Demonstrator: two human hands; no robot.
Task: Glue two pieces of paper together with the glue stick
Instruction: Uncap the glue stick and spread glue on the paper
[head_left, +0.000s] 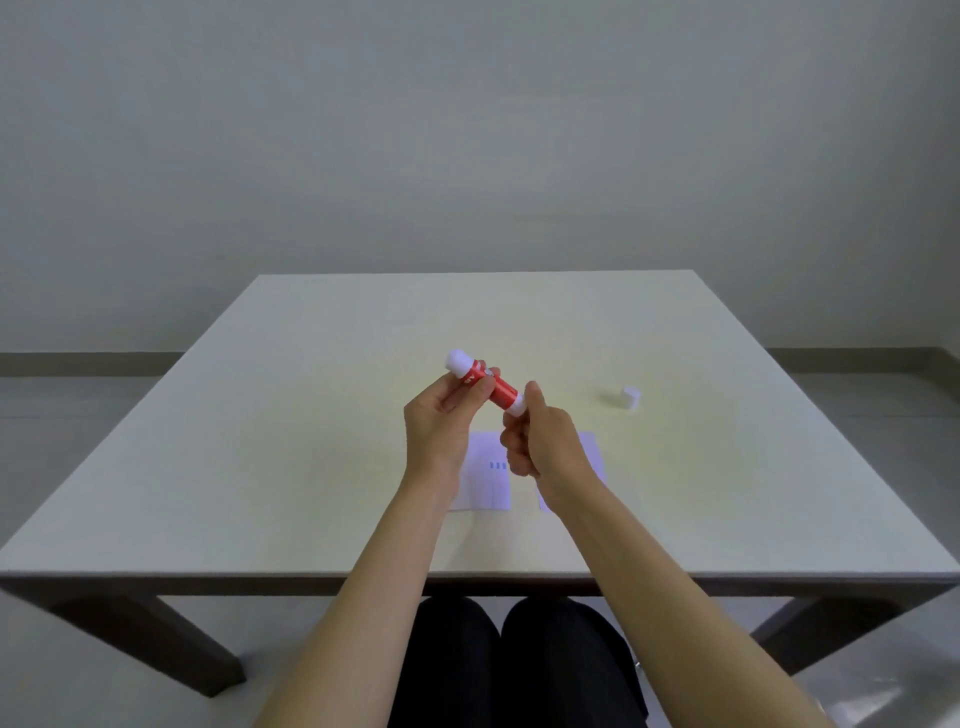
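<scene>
A red glue stick (493, 387) with white ends is held level above the table by both hands. My left hand (441, 421) grips its red body near the far white tip, which is uncovered. My right hand (540, 441) pinches the white base end between thumb and fingers. The white cap (630, 398) stands alone on the table to the right. Two white pieces of paper lie side by side under my hands: the left piece (488, 483) shows small blue marks, while the right piece (592, 457) is mostly hidden by my right wrist.
The pale table (260, 441) has its near edge just in front of my lap, with dark legs at the corners. A grey wall and floor lie beyond the far edge.
</scene>
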